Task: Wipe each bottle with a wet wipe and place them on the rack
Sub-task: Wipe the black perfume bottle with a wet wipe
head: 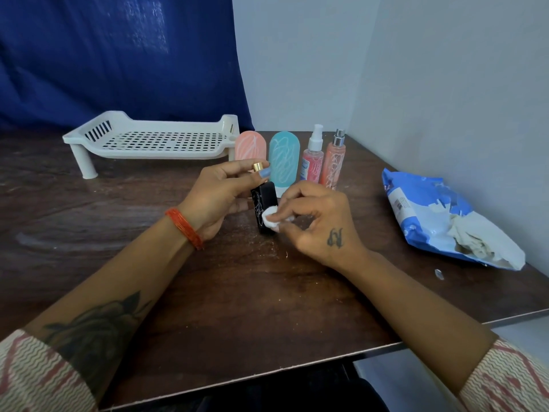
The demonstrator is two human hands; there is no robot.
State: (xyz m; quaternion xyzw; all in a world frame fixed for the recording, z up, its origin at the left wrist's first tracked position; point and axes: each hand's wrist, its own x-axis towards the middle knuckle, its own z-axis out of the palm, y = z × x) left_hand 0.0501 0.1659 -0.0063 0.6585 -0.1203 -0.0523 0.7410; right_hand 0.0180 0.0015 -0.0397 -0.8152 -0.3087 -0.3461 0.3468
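Note:
My left hand (218, 193) holds a black rectangular bottle (263, 203) with a gold cap upright on the table. My right hand (315, 221) presses a small white wipe (270, 219) against the bottle's front face. Behind them stand a pink bottle (250, 145), a teal bottle (283, 157), a pink spray bottle with a white nozzle (312, 159) and an orange spray bottle with a silver nozzle (332, 163), all marked with white scribbles. The white perforated rack (154, 142) sits at the back left with nothing on it.
A torn blue and white wipe packet (442, 218) lies at the right on the dark wooden table (118, 227). A blue curtain hangs behind the rack, and white walls close the right corner. The table's front edge runs near my forearms.

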